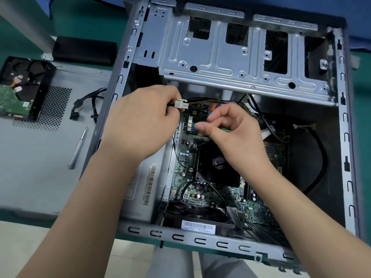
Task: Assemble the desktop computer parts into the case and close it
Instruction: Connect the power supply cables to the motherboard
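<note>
Left hand (138,125) pinches white connector (181,103); right hand (230,133) curled, grip unclear.

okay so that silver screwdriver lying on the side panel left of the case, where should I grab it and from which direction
Take the screwdriver by its thick silver handle, the lower part nearer you, coming down from above. It lies flat on the side panel with its thin tip pointing away, and there is bare panel on either side of it, so fingers can likely close across the handle. The case wall stands to its right.
</note>
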Tool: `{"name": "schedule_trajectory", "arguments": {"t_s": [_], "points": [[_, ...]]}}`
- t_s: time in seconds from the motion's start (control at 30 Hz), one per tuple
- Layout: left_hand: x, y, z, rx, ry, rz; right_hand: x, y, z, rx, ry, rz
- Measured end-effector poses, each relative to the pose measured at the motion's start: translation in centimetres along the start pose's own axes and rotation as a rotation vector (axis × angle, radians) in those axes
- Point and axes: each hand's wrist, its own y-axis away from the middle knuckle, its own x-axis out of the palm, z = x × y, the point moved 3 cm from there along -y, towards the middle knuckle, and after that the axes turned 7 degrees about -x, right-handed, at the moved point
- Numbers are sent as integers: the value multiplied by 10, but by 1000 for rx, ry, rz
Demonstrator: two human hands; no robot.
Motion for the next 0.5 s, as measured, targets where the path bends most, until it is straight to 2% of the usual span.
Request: {"name": "schedule_trajectory", "arguments": {"t_s": [0.13,0.5], "points": [[0,0,0,0,2,8,2,0,0,-25,-99,28],[0,-1,0,-7,-6,0,1,2,-1,-127,-121,65]]}}
